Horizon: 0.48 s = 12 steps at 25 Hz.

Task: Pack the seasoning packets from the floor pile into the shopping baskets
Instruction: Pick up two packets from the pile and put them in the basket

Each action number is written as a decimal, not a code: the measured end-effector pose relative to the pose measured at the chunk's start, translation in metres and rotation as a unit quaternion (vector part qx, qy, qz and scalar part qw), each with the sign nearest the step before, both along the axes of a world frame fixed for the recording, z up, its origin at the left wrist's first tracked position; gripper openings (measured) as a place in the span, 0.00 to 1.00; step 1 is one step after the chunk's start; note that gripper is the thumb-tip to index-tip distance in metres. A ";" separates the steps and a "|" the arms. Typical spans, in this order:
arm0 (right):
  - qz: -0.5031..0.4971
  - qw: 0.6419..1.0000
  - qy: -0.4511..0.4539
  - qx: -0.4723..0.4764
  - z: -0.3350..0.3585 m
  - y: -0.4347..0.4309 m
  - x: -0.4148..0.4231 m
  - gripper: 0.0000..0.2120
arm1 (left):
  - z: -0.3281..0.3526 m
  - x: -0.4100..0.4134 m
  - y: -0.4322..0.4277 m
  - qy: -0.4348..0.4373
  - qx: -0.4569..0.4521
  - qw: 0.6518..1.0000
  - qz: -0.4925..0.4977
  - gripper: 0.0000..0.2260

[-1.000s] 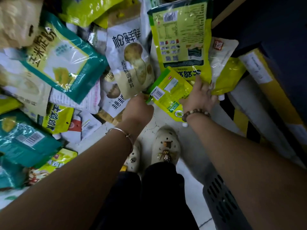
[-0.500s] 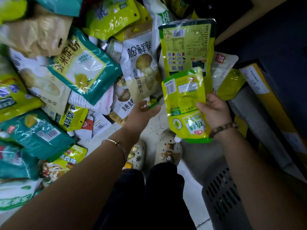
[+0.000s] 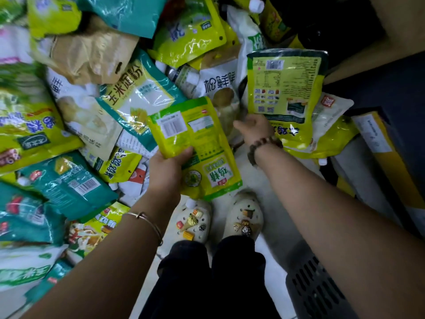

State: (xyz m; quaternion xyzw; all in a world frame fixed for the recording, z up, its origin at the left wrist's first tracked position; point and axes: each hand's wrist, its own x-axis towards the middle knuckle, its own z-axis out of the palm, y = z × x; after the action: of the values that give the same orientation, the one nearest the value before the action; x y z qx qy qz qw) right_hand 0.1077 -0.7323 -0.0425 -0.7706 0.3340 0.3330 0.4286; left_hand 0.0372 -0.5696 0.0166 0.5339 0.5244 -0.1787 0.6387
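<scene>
Head view looked straight down on a yellow-green seasoning packet [image 3: 195, 143], held back side up above the floor [image 3: 271, 217], just in front of the person's two pale clogs [image 3: 220, 217]. Its glossy film showed a white barcode label near the far end and printed characters near the end closest to the body; it looked flat and limp, so it would likely sag if held by one edge. The left hand [image 3: 167, 169] was closed around the packet's near-left edge, thumb on top. The right hand [image 3: 255, 125] held nothing; its fingers were loosely spread and reaching toward the pile [image 3: 96, 116], close to a larger yellow packet [image 3: 285, 88] and a white mushroom-print packet [image 3: 220, 93], though whether it touched either could not be told.

As a judgement, the step in hand was gathering: one packet secured, a second being sought. The next move would call for pinching a free edge of a neighbouring packet without dragging the overlapping ones, then carrying both to the dark slotted basket [image 3: 315, 293] at the lower right, well apart from the held packet.

Around this, teal, yellow and white bags lay heaped and overlapping across the left and top, with a yellow-edged box [image 3: 386, 157] at the right.
</scene>
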 end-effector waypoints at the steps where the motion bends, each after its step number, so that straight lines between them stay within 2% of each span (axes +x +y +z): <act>1: 0.012 1.000 0.000 -0.003 -0.006 0.010 0.010 0.17 | 0.000 -0.002 0.006 0.000 0.014 1.000 0.013 0.08; 6: -0.019 0.998 0.025 0.048 -0.025 0.037 0.031 0.35 | -0.006 -0.011 0.029 0.014 0.036 0.999 0.018 0.09; 9: -0.023 0.997 0.048 0.047 -0.025 0.031 0.020 0.32 | -0.005 -0.012 0.036 0.009 0.031 0.999 0.017 0.08; 10: -0.023 0.996 0.063 0.057 -0.026 0.027 0.019 0.34 | -0.004 -0.010 0.037 0.007 0.026 0.999 0.022 0.08; 12: -0.056 0.987 0.113 0.102 -0.035 0.022 0.020 0.48 | -0.001 -0.006 0.039 0.008 0.022 0.999 0.024 0.08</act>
State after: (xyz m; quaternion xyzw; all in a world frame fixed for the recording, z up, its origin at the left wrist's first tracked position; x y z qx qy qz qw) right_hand 0.1277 -0.7107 -0.0776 -0.6601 0.3872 0.4262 0.4825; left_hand 0.0315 -0.5310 0.0154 0.5335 0.5457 -0.1560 0.6271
